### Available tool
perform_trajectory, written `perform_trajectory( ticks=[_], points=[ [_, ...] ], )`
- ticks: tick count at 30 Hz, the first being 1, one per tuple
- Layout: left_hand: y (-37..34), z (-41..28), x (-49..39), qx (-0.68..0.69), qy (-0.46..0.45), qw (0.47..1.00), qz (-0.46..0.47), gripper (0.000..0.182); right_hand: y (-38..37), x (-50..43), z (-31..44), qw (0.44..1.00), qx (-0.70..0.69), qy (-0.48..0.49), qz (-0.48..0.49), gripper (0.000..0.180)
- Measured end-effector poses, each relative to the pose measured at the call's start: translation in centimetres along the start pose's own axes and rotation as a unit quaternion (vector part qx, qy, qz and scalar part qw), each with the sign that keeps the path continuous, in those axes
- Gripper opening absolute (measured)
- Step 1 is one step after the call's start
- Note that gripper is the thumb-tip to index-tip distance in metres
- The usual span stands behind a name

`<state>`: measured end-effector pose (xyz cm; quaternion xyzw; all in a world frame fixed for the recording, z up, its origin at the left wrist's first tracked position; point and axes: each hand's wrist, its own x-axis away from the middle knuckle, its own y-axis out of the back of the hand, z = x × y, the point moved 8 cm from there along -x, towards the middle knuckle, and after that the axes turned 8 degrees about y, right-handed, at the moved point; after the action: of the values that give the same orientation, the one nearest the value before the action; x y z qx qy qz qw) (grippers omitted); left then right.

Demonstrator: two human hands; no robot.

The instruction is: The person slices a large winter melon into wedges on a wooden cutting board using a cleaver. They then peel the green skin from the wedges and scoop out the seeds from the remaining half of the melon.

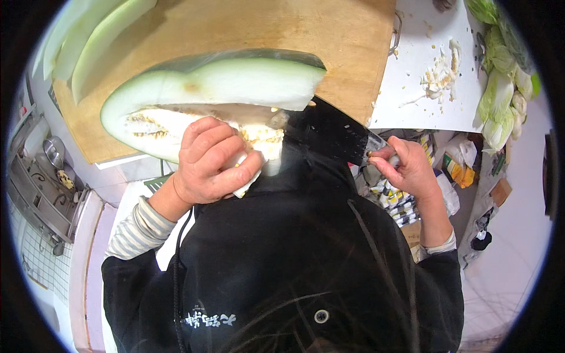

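A halved winter melon (220, 84) lies on a wooden cutting board (282, 26), its cut hollow turned towards me. White pith with seeds (262, 137) fills much of the hollow. My left hand (216, 163) is at the melon's near side, fingers curled round a wet lump of seedy pith (245, 178) that shows under the thumb. My right hand (399, 165) grips the handle of a wide, dark-bladed kitchen knife (331, 130). The blade reaches left to the melon's cut right end; whether its edge touches the flesh cannot be made out.
Long cut melon wedges (103, 42) rest at the board's far left. Scraped pith and seeds (441, 77) lie scattered on the white tabletop (397, 106) to the right, beside Chinese cabbages (501, 101). Below that table stand bags and packets (393, 196). A metal rack (48, 176) holds pans at left.
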<state>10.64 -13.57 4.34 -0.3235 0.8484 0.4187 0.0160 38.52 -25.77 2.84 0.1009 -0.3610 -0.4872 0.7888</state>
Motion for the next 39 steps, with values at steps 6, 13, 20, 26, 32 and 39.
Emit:
perform_trajectory(
  ticks=[6, 13, 20, 26, 32, 39],
  points=[
    [0.2, -0.1, 0.7, 0.008, -0.009, 1.0, -0.012, 0.031, -0.5, 1.0, 0.5, 1.0, 0.017, -0.015, 0.006, 0.036],
    [0.1, -0.3, 1.0, -0.008, -0.002, 1.0, -0.021, 0.032, -0.9, -0.1, 1.3, 1.0, -0.01, -0.014, -0.01, 0.035],
    [0.3, -0.4, 1.2, 0.001, -0.011, 1.0, -0.025, 0.033, 0.1, 0.4, 0.4, 0.993, 0.105, -0.019, 0.054, 0.034],
    [0.3, -0.1, 1.5, 0.02, -0.015, 1.0, -0.013, 0.032, -0.2, -0.4, 2.1, 0.978, 0.198, 0.051, 0.043, 0.031],
    [0.3, -0.2, 1.4, 0.026, -0.024, 0.999, -0.005, 0.033, 0.0, -3.2, 3.5, 0.991, 0.103, 0.039, 0.079, 0.024],
    [0.6, 0.2, 1.8, 0.059, -0.018, 0.998, 0.011, 0.036, 1.2, -3.6, 5.2, 0.989, 0.083, -0.011, 0.126, 0.022]
  ],
)
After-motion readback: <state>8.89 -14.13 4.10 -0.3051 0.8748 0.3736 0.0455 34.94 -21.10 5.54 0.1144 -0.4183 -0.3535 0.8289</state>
